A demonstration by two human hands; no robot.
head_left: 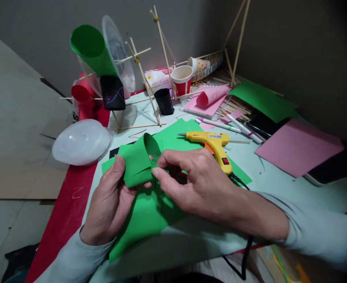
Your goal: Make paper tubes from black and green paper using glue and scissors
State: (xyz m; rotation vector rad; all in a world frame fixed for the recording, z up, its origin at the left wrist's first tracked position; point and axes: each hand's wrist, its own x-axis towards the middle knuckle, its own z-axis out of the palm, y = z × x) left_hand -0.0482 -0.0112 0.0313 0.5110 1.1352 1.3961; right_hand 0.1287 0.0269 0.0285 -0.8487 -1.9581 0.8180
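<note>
A green paper tube, bent into a loop with a slit in its side, is held over the table. My left hand is closed around its left side, thumb on the outer face. My right hand pinches the tube's right edge between thumb and forefinger. Beneath both hands lie green paper sheets. A yellow hot glue gun rests on the sheets just beyond my right hand, its nozzle pointing left.
At the back stands a stick frame with a green paper cylinder and a clear plastic disc. A white plastic bowl sits at the left edge. Markers, paper cups and pink paper lie right.
</note>
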